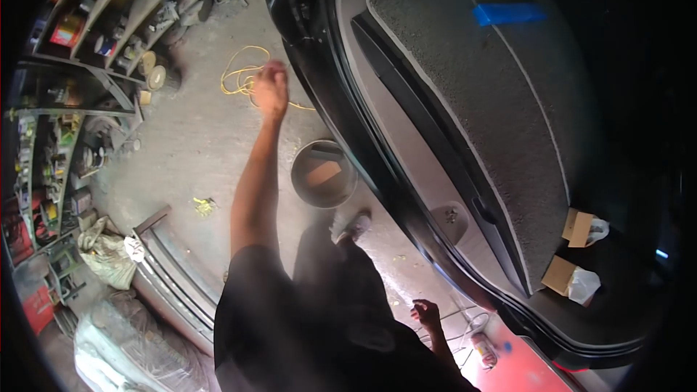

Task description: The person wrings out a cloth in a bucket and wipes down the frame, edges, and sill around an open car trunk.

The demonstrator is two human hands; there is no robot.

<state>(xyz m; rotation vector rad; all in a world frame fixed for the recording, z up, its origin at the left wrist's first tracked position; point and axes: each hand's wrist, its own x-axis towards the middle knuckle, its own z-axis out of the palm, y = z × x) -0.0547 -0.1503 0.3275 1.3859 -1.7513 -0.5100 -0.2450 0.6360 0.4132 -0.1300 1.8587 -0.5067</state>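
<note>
My left hand [271, 92] reaches forward at the end of my outstretched arm, beside the black edge of the vehicle opening [330, 87]. Its fingers are blurred, so I cannot tell whether they hold anything. Behind it, on the floor, lies a coiled yellow cord [234, 81]. My right hand [427, 313] hangs low beside my body, close to the lower vehicle sill. Its fingers are bent and slightly apart, with nothing seen in them. A round bucket [296, 187] with a brown piece inside stands on the floor by my foot [354, 228].
Grey carpet [465, 80] lines the vehicle, with a blue strip [510, 14] on it. Two small cardboard boxes [559, 276] with white plastic sit at right. Cluttered shelves [109, 43], metal rails [174, 283] and a plastic-wrapped bundle [138, 341] stand left. A red panel [526, 374] is below.
</note>
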